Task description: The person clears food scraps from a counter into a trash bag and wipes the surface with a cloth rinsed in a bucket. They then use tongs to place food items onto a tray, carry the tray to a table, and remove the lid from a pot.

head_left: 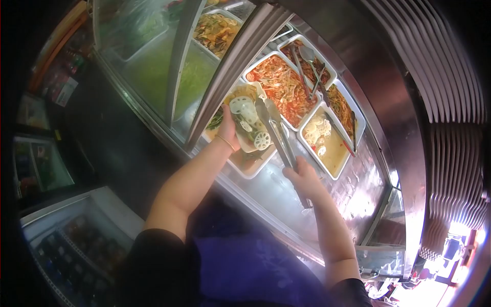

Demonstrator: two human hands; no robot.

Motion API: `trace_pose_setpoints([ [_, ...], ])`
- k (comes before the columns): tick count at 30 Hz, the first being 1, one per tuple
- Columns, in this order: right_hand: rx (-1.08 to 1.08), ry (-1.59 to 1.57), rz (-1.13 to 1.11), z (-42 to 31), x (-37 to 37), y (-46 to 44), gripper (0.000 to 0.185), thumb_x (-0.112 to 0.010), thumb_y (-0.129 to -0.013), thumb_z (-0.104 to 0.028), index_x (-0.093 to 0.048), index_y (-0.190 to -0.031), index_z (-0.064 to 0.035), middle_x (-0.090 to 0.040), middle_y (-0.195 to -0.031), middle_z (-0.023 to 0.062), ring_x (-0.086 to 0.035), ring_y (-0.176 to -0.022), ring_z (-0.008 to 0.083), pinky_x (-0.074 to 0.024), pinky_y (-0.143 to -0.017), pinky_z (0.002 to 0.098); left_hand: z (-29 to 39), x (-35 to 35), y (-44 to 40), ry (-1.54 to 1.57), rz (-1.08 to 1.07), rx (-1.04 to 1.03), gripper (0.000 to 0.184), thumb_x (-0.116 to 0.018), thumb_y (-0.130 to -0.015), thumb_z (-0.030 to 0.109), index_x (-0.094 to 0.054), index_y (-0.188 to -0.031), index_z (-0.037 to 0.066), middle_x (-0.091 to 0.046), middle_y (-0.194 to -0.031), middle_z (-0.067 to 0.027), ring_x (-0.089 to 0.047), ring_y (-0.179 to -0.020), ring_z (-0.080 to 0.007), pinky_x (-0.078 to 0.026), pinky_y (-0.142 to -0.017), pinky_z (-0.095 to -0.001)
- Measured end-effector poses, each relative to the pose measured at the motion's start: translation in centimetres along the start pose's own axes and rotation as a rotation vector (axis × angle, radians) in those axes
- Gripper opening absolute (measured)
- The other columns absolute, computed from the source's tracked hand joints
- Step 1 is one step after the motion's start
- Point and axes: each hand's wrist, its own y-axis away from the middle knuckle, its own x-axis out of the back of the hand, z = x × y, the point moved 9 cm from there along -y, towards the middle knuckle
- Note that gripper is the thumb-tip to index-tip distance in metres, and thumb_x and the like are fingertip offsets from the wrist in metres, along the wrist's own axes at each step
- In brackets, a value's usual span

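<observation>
My left hand (230,130) holds a light plate (249,147) from its left side. White lotus root slices (243,106) with round holes lie on it beside some green food. Metal tongs (279,135) are closed in my right hand (306,179), their tips over the plate's right side; whether they grip anything cannot be made out. Just right of the tongs is a white tray (335,173) with pale food pieces and yellowish liquid. Behind it sits a tray of red shredded food (281,84).
A metal cabinet frame bar (232,66) runs diagonally left of the plate, with a glass panel beyond it. More trays of food (217,33) stand inside. Tongs (313,77) rest on the back right trays. Stacked ribbed shapes line the far right.
</observation>
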Motion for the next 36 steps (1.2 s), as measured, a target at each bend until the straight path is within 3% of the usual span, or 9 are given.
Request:
trace_pose_setpoints([
  [7, -0.041, -0.064, 0.053, 0.4, 1.7, 1.8, 0.037, -0.062, -0.081, -0.032, -0.05, -0.095, 0.0001, -0.058, -0.07, 0.0183, -0.058, -0.067, 0.0321, -0.0454, -0.064, 0.0421, 0.3, -0.3, 0.2, -0.021, -0.02, -0.031, 0.084, -0.017, -0.087, 0.076, -0.037, -0.141, 0.015, -0.044, -0.14, -0.0096, -0.042, -0.129, -0.0297, -0.035, -0.106, -0.0501],
  [13, 0.032, 0.261, 0.164, 0.9, 3.4, 6.3, 0.035, -0.061, -0.08, -0.03, -0.049, -0.096, -0.0011, -0.059, -0.068, 0.0165, -0.062, -0.069, 0.0365, -0.047, -0.063, 0.044, 1.9, -1.8, -0.2, 0.004, -0.042, -0.109, 0.086, -0.021, -0.085, 0.078, -0.041, -0.138, 0.013, -0.047, -0.138, -0.0105, -0.046, -0.125, -0.0305, -0.038, -0.104, -0.0484],
  [17, 0.052, 0.525, 0.127, 2.9, 2.6, 8.1, 0.04, -0.065, -0.079, -0.035, -0.048, -0.099, -0.0045, -0.064, -0.081, 0.0155, -0.063, -0.069, 0.0363, -0.0489, -0.063, 0.0461, 3.3, -2.6, -0.2, 0.007, -0.042, -0.187, 0.08, -0.029, -0.088, 0.074, -0.043, -0.136, 0.012, -0.049, -0.135, -0.0104, -0.049, -0.122, -0.0298, -0.042, -0.101, -0.0484],
  [19, 0.099, 0.681, 0.165, 2.7, 2.0, 8.0, 0.04, -0.066, -0.079, -0.036, -0.048, -0.101, -0.0064, -0.063, -0.084, 0.015, -0.064, -0.068, 0.0335, -0.0502, -0.06, 0.0442, 3.2, -3.1, -0.4, -0.001, -0.096, -0.152, 0.086, -0.013, -0.086, 0.076, -0.038, -0.141, 0.015, -0.044, -0.142, -0.01, -0.042, -0.129, -0.0318, -0.037, -0.106, -0.0513],
  [21, 0.123, 0.843, 0.27, 2.2, 2.2, 7.6, 0.036, -0.065, -0.081, -0.032, -0.05, -0.102, -0.0078, -0.063, -0.081, 0.012, -0.064, -0.066, 0.0303, -0.0501, -0.056, 0.0409, 3.1, -4.1, -0.1, 0.007, -0.138, -0.139, 0.085, -0.013, -0.086, 0.075, -0.038, -0.142, 0.016, -0.044, -0.141, -0.0096, -0.044, -0.128, -0.0317, -0.039, -0.105, -0.051],
  [23, 0.136, 0.859, 0.275, 1.9, 2.6, 7.5, 0.033, -0.065, -0.081, -0.031, -0.05, -0.102, -0.0089, -0.063, -0.08, 0.0107, -0.064, -0.066, 0.0293, -0.0498, -0.055, 0.0399, 3.2, -5.0, 0.7, 0.092, -0.165, -0.14, 0.078, -0.03, -0.088, 0.072, -0.046, -0.133, 0.01, -0.053, -0.131, -0.0114, -0.051, -0.119, -0.03, -0.044, -0.099, -0.0489],
  [27, 0.257, 0.703, 0.29, 0.5, 3.9, 9.2, 0.029, -0.065, -0.082, -0.029, -0.051, -0.1, -0.0109, -0.062, -0.08, 0.0077, -0.064, -0.065, 0.0291, -0.0493, -0.054, 0.0408, 3.2, -3.3, 0.3, 0.031, -0.106, -0.172, 0.081, -0.029, -0.087, 0.075, -0.047, -0.133, 0.011, -0.053, -0.131, -0.0104, -0.052, -0.119, -0.0288, -0.044, -0.099, -0.0483],
  [30, 0.19, 0.634, 0.347, -1.0, 5.1, 9.0, 0.029, -0.065, -0.082, -0.029, -0.051, -0.101, -0.0108, -0.062, -0.081, 0.0087, -0.064, -0.067, 0.0302, -0.0496, -0.056, 0.0425, 2.9, -2.5, 0.8, -0.001, -0.048, -0.154, 0.083, -0.028, -0.086, 0.076, -0.046, -0.134, 0.011, -0.052, -0.132, -0.0104, -0.051, -0.12, -0.0287, -0.043, -0.1, -0.0481],
  [36, 0.199, 0.825, 0.254, -2.8, 3.9, 7.2, 0.037, -0.067, -0.08, -0.031, -0.049, -0.105, -0.0106, -0.062, -0.083, 0.0091, -0.065, -0.07, 0.0288, -0.0496, -0.058, 0.043, 1.9, -2.0, 1.4, 0.02, -0.021, -0.122, 0.084, -0.021, -0.086, 0.076, -0.044, -0.136, 0.013, -0.049, -0.136, -0.0106, -0.047, -0.125, -0.0308, -0.038, -0.104, -0.0501],
])
